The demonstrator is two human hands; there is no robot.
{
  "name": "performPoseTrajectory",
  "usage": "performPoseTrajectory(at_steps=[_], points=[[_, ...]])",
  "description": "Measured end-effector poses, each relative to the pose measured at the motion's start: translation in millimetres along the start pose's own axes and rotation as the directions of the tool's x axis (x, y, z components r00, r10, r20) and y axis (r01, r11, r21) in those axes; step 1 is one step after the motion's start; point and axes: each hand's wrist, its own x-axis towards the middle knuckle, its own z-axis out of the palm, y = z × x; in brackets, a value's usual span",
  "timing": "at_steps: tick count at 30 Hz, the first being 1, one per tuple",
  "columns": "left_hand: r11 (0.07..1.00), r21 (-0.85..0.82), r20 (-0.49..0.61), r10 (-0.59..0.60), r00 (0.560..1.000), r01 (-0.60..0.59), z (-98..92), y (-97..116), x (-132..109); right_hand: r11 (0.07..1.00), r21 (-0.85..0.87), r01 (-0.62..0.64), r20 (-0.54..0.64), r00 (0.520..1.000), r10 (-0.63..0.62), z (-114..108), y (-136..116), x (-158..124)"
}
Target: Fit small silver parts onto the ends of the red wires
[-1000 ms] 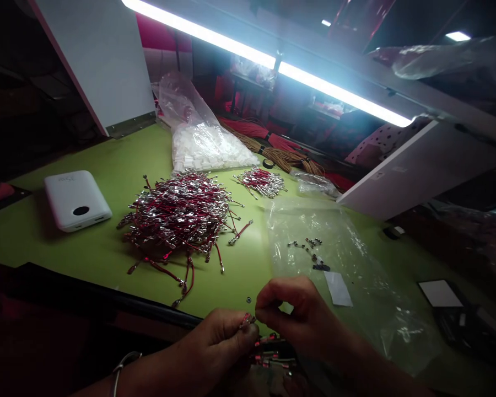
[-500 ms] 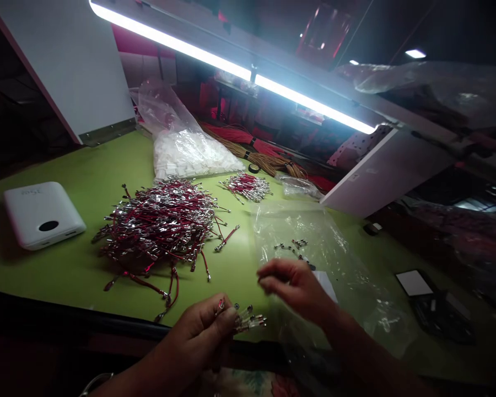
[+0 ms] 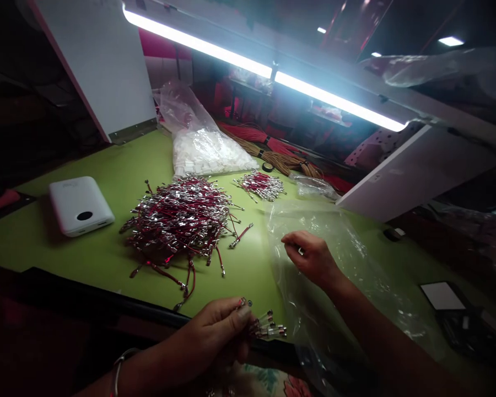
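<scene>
My left hand (image 3: pixel 217 331) is closed around a small bunch of clear tubes with metal ends (image 3: pixel 270 330), which look like glass fuses and stick out to the right of the fingers. Over a flat clear plastic bag (image 3: pixel 334 223) is my right hand (image 3: pixel 312 258), its thumb and fingertips drawn together. I cannot make out what is between them. Left of the hands lies a big heap of short red wires with metal terminals (image 3: pixel 182 220). One loose red wire (image 3: pixel 242 235) rests between the heap and the bag.
A white power bank (image 3: pixel 80 205) lies at the left. Behind the heap stand a bag of white plastic pieces (image 3: pixel 210 151) and a smaller pile of red wires (image 3: pixel 261 185). Black tape (image 3: pixel 268 167) and wire bundles (image 3: pixel 289 161) lie farther back. A lamp (image 3: pixel 339 102) hangs above.
My right hand has moved forward over the clear bag, and its fingers have come together. It now covers where the small loose parts lay. My left hand still holds its bunch. The view has shifted.
</scene>
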Motion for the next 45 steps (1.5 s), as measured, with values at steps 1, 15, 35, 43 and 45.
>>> performPoseTrajectory(at_steps=[1, 15, 35, 43, 45], points=[[1.0, 0.005, 0.015, 0.012, 1.0, -0.012, -0.3, -0.2, 0.3, 0.997, 0.079, -0.014, 0.01, 1.0, 0.013, 3.4, -9.8, -8.1], [0.993, -0.066, 0.16, 0.112, 0.981, -0.103, 5.8, 3.2, -3.7, 0.405, 0.855, -0.325, 0.31, 0.945, 0.103, 16.1, -76.8, -46.0], [0.995, -0.061, -0.057, 0.078, 0.995, -0.082, 0.5, -15.8, 11.3, 0.93, -0.113, -0.351, -0.112, 0.934, 0.339, -12.4, 9.2, -24.6], [0.997, -0.068, -0.007, 0.022, 1.0, -0.022, 1.9, -5.6, 4.6, 0.9, -0.089, -0.426, -0.047, 0.905, 0.424, -4.3, 29.0, 10.6], [0.997, -0.002, -0.021, 0.076, 0.997, -0.076, 2.9, -3.2, 2.9, 0.912, 0.024, -0.41, -0.004, 0.912, 0.41, -5.7, 20.4, 6.2]])
